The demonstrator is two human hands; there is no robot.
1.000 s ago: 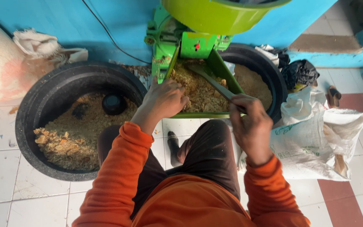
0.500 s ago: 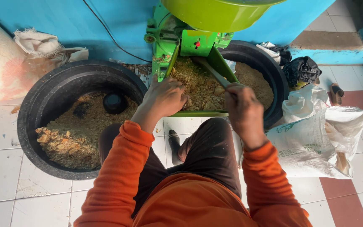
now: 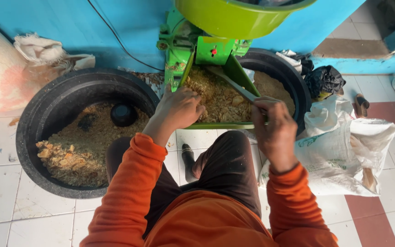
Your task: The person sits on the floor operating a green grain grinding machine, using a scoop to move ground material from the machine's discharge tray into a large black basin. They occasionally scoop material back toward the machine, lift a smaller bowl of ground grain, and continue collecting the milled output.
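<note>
right hand (image 3: pixel 275 130) clenched on metal blade (image 3: pixel 234 84), left hand (image 3: pixel 179 110) spread on crumbly mash (image 3: pixel 220 98), white sack (image 3: pixel 344 151) right

Soft, even daylight fills the scene; nothing is dim. The white floor tiles (image 3: pixel 5 201) are bright but not blown out, with no hard glare. Shadows are faint and diffuse: a dark pool sits inside the left black tub (image 3: pixel 46 114) under its far rim, and under the green chute (image 3: pixel 241 75). The orange sleeves (image 3: pixel 129 192) are saturated and crisp. Focus holds well across the middle; the right hand (image 3: pixel 275 130) is slightly soft. Straight lines bow mildly toward the frame edges.
</note>
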